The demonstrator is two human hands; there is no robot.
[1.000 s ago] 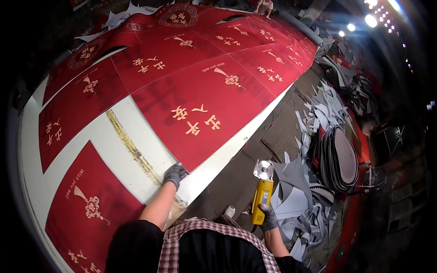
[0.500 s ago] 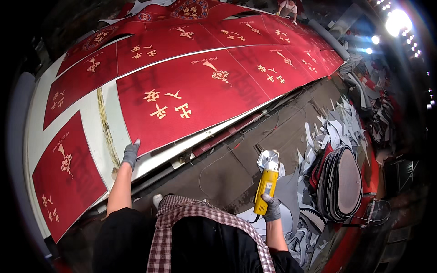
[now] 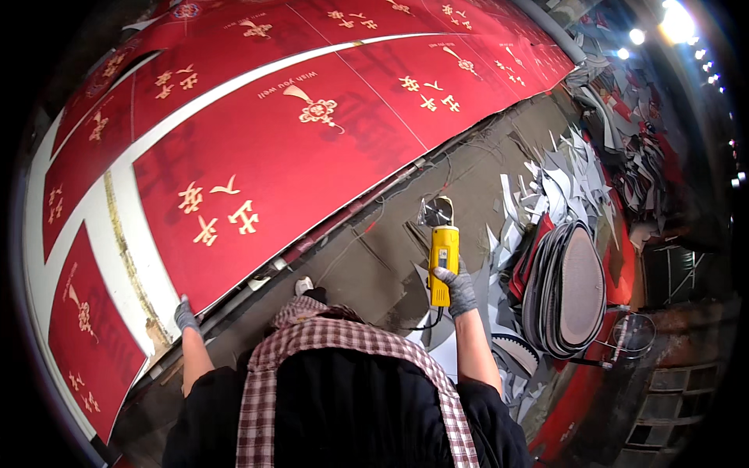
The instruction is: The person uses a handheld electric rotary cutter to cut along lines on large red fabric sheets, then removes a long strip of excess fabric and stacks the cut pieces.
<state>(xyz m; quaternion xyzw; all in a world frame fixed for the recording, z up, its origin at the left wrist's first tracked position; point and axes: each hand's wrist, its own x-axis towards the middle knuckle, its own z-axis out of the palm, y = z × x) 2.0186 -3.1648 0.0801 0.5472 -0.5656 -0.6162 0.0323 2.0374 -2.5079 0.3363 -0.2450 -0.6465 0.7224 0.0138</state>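
Note:
A long red mat sheet (image 3: 265, 171) with gold printed characters and knot motifs lies along the near side of a white-topped table (image 3: 129, 249). My left hand (image 3: 186, 315), in a grey glove, grips this sheet at its near left corner, by the table's edge. My right hand (image 3: 459, 287), gloved too, is wrapped round the body of a yellow electric rotary cutter (image 3: 443, 253). The cutter's round metal blade (image 3: 437, 210) points away from me, above the floor and apart from the sheet. A black cord hangs from its lower end.
Left of the sheet lies a smaller red mat (image 3: 82, 331); more red sheets (image 3: 226, 47) cover the table's far side. On the right are grey offcuts (image 3: 558, 179) and a stack of oval mats (image 3: 573, 288). A thin cable trails over the floor (image 3: 367, 265).
My left hand has drawn the red sheet toward me and left, widening the white strip behind it. The right hand has lifted the cutter farther from my body. The view has shifted too.

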